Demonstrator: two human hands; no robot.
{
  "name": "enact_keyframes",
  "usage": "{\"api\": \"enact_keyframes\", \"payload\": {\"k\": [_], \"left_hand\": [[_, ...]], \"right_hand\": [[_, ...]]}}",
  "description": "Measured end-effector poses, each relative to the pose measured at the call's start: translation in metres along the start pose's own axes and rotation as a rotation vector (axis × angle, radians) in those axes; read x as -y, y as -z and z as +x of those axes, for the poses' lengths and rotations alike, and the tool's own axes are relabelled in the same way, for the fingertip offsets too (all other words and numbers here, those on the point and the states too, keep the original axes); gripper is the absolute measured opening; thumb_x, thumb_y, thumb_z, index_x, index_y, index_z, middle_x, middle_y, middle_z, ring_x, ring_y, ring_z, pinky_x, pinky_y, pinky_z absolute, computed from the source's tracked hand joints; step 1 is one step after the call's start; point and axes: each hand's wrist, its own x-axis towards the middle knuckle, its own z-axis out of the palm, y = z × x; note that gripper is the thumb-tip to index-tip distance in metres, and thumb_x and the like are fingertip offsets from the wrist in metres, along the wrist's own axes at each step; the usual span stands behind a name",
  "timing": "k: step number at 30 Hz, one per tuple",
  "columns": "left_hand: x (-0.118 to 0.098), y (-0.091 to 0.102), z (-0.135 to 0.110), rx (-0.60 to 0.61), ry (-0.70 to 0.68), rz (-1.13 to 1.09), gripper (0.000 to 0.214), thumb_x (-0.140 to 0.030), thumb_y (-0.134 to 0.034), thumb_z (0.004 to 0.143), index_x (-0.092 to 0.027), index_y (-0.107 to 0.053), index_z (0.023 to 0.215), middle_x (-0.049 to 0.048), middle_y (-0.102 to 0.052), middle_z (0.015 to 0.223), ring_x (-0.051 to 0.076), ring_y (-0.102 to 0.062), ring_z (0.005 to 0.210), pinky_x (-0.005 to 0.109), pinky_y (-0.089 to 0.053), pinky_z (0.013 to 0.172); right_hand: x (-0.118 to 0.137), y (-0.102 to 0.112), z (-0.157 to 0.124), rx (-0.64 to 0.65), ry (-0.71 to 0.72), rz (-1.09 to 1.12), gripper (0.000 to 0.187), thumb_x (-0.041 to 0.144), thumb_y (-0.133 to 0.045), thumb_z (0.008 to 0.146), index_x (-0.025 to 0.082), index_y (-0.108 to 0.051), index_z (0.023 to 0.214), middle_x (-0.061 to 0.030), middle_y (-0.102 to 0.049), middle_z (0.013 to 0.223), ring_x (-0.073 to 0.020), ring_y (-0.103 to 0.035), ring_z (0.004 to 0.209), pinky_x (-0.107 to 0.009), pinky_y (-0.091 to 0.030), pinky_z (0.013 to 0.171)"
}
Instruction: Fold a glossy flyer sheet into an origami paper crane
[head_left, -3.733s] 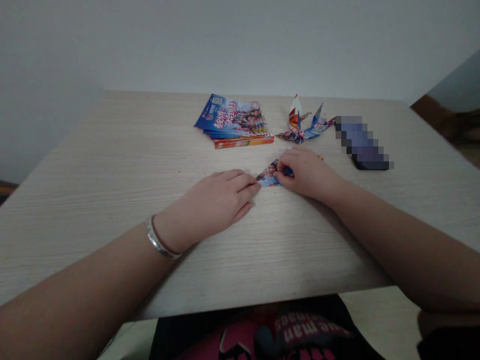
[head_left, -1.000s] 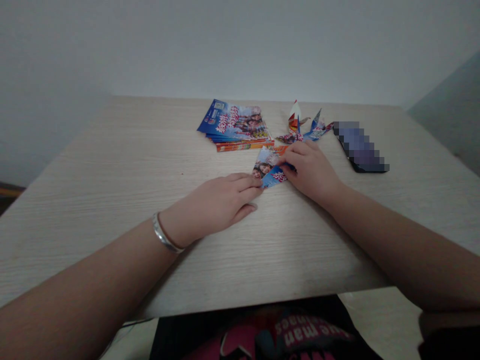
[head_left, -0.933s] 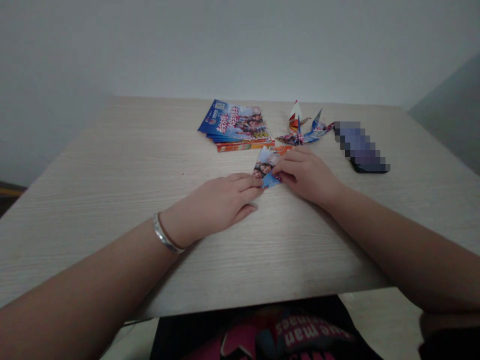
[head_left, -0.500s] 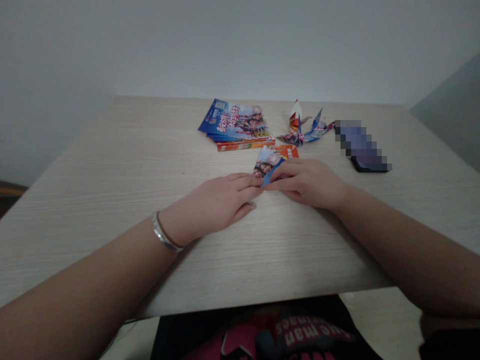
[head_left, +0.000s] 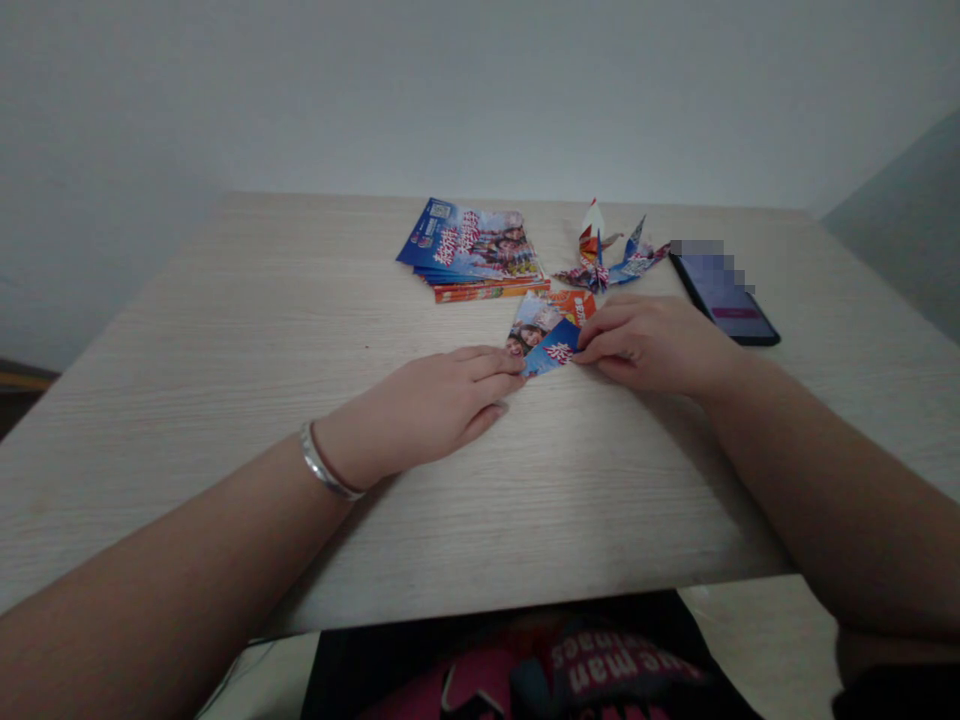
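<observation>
A small folded flyer [head_left: 551, 345] lies on the table, showing a blue flap across its near side, printed faces and an orange upper corner. My left hand [head_left: 431, 405] lies low on the table with its fingers stretched out, fingertips touching the flyer's near left corner. At the right end of the blue flap, my right hand [head_left: 652, 345] has its thumb and fingers closed together on the paper. Behind the flyer stand folded paper cranes [head_left: 600, 260] made from similar printed paper.
A fanned stack of printed flyers [head_left: 472, 240] sits behind the folded one, to the left of the cranes. Beyond my right hand lies a phone [head_left: 727, 300] with its screen lit. The pale wooden table [head_left: 247, 300] reaches back to a wall.
My right hand has slid right along the flyer's near side, uncovering more of the blue flap. My left hand stays almost in place. More of the phone's screen now shows.
</observation>
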Motion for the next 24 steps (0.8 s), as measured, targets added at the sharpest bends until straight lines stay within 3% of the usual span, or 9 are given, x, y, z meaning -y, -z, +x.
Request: {"api": "enact_keyframes", "payload": {"k": [17,21,24], "left_hand": [[0.005,-0.001,-0.001,-0.030,-0.041,-0.020,0.038,-0.024,-0.050,0.103,-0.013,-0.060,0.138,0.0116,-0.058,0.149,0.023,-0.052,0.140,0.040,-0.041,0.120],[0.009,-0.004,-0.002,-0.066,-0.039,-0.057,0.036,-0.024,-0.049,0.103,-0.016,-0.061,0.136,0.0108,-0.059,0.148,0.021,-0.054,0.138,0.039,-0.042,0.120],[0.011,-0.005,-0.001,-0.096,-0.049,-0.084,0.033,-0.024,-0.049,0.103,-0.017,-0.063,0.131,0.0109,-0.062,0.144,0.022,-0.056,0.136,0.039,-0.043,0.118]], "right_hand": [[-0.024,0.009,-0.016,0.034,-0.196,-0.101,0.026,0.017,-0.057,0.082,0.027,-0.080,0.085,0.0023,-0.081,0.107,-0.0218,-0.074,0.096,-0.034,-0.052,0.073],[-0.014,0.005,-0.012,-0.155,-0.243,-0.186,0.025,0.016,-0.054,0.085,0.023,-0.078,0.082,-0.0033,-0.080,0.104,-0.0233,-0.073,0.091,-0.035,-0.052,0.071],[0.004,-0.002,-0.003,-0.310,-0.194,-0.130,0.022,0.023,-0.057,0.091,0.021,-0.077,0.098,-0.0073,-0.079,0.104,-0.0249,-0.072,0.096,-0.038,-0.054,0.084]]}}
